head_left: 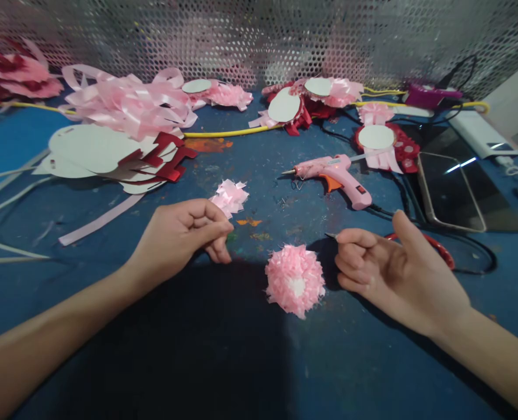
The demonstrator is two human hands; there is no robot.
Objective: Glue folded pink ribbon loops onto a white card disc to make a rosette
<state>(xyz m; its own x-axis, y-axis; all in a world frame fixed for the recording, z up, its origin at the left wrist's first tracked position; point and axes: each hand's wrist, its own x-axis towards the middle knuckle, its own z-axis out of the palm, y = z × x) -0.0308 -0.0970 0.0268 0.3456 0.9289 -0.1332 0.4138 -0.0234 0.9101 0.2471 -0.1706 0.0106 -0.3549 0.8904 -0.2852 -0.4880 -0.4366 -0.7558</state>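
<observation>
A round pink ribbon rosette [285,274] with a small white centre lies on the table between my hands. My left hand [189,230] is closed, thumb against fingers, beside a small heap of cut pink ribbon pieces [230,197]. Whatever it may pinch is hidden. To the right of the rosette, my right hand [399,271] has its thumb spread away and its fingers loosely bent, with nothing visible in them. Behind that hand, a red handle [443,252] and a pointed dark tip show, seemingly of scissors; the rest is covered. A pink glue gun [329,173] with an orange trigger lies beyond.
Pink ribbon loops [128,102] and stacked white card shapes [88,149] fill the back left. Several rosettes with white discs [284,105] line the back, before a perforated metal panel [259,41]. A phone [451,189] and cables occupy the right.
</observation>
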